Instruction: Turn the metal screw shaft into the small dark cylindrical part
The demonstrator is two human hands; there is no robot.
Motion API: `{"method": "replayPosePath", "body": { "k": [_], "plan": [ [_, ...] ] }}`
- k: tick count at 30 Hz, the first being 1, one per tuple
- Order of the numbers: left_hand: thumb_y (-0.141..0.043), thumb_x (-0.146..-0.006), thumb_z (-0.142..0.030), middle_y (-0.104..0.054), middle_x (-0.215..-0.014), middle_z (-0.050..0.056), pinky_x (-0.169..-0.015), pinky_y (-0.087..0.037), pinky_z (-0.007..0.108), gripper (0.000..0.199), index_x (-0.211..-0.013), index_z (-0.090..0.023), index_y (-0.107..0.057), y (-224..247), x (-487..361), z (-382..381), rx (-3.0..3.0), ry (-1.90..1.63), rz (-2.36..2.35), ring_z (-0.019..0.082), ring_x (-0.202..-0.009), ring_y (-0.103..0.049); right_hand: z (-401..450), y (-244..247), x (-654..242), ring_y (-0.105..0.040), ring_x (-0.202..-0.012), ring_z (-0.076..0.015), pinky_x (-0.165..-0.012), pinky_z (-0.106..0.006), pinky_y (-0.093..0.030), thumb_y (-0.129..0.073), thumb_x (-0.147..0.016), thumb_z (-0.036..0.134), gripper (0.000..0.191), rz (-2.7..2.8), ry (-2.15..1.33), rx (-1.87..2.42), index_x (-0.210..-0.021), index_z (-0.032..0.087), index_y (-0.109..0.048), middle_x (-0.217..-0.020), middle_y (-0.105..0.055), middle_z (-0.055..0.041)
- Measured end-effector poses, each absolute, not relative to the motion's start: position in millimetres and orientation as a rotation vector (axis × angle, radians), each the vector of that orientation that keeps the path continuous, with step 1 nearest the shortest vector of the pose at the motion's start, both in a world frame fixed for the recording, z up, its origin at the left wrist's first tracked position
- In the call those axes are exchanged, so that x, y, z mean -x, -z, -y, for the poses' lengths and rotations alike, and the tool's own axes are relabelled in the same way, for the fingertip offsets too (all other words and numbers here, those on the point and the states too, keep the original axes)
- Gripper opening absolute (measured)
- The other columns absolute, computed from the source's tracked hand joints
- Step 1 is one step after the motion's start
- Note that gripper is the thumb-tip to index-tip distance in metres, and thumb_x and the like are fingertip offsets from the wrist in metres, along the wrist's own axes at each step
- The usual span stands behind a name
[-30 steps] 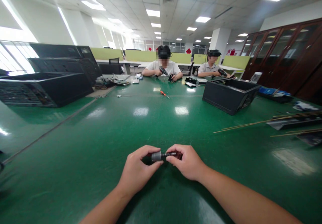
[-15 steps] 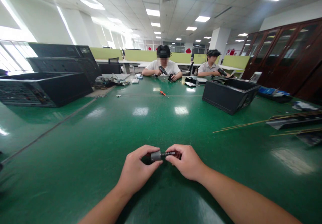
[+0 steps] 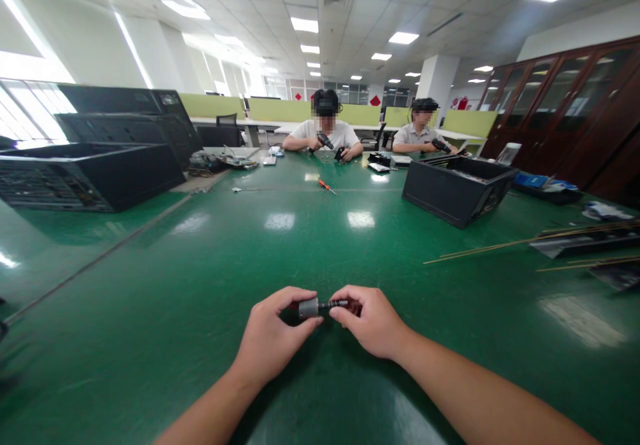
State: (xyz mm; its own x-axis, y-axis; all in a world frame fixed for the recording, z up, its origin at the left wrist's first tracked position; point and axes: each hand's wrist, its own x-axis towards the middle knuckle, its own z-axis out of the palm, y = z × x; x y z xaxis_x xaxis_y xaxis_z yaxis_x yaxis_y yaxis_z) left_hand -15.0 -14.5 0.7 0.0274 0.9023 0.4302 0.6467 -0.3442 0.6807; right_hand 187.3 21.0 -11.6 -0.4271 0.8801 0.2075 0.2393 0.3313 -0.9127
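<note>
Low in the middle of the head view, my left hand (image 3: 273, 328) pinches a short grey metal cylinder (image 3: 309, 308) between thumb and fingers. A thin dark ridged shaft (image 3: 337, 304) sticks out of the cylinder's right end, lying roughly level. Around the shaft's far end the fingers of my right hand (image 3: 373, 322) are closed, hiding part of it. Both hands hold the piece just over the green table (image 3: 215, 278). Whether cylinder and shaft are one piece or two cannot be made out.
Farther up the table lies an orange screwdriver (image 3: 327, 186). A black computer case (image 3: 450, 192) stands at the right, more cases (image 3: 125, 175) at the left. Thin brass-coloured rods (image 3: 480, 250) lie on the right. Two people (image 3: 325, 132) sit opposite with power drills (image 3: 325, 140).
</note>
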Motion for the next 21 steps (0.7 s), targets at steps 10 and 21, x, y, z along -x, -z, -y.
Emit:
{"method": "replayPosePath", "body": {
  "k": [10, 21],
  "plan": [
    [-0.076, -0.07, -0.028, -0.073, -0.09, 0.0, -0.078, -0.051, 0.032, 0.025, -0.094, -0.024, -0.072, -3.1, 14.7, 15.4, -1.957, -1.207, -1.591, 0.02, -0.084, -0.067, -20.4, 10.7, -187.5, -0.056, -0.06, -0.0122, -0.057, -0.022, -0.041, -0.062, -0.085, 0.024, 0.013, 1.869, -1.122, 1.002, -0.093, 0.018, -0.07, -0.067, -0.062, 0.0018],
    [-0.075, -0.07, -0.03, -0.073, -0.091, 0.002, -0.079, -0.051, 0.034, 0.025, -0.094, -0.023, -0.072, -1.9, 15.7, 15.4, -1.965, -1.206, -1.598, 0.021, -0.085, -0.067, -19.0, 8.0, -187.6, -0.056, -0.06, -0.0123, -0.058, -0.022, -0.042, -0.062, -0.085, 0.024, 0.013, 1.856, -1.133, 1.006, -0.094, 0.017, -0.069, -0.066, -0.062, 0.0018]
  ]
}}
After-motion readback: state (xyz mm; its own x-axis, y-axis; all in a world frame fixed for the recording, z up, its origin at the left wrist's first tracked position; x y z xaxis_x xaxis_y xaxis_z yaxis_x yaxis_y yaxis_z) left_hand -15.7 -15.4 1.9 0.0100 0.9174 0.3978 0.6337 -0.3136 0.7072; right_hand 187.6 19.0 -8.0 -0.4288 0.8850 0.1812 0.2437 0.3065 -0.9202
